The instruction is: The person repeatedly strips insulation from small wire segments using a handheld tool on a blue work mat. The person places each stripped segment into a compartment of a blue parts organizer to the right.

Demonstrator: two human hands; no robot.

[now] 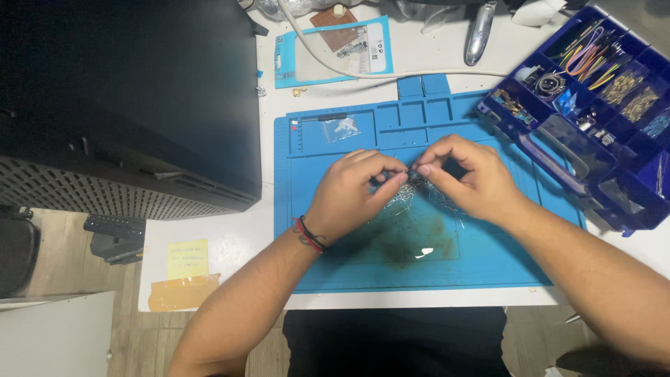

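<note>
Over a blue work mat (335,265), my left hand (352,192) and my right hand (464,174) meet fingertip to fingertip. Both pinch a small clear plastic bag (419,192) holding thin metal parts, which glints between and below the fingers. The bag rests partly on the mat and is partly hidden by my fingers. A red and black band sits on my left wrist.
A blue compartment box (593,112) of wires and small parts stands at the right. A black perforated case (125,105) fills the left. A second small clear bag (342,127) lies on the mat's top trays. A white cable (363,73) crosses the table behind. A yellow note (187,258) sticks near the front edge.
</note>
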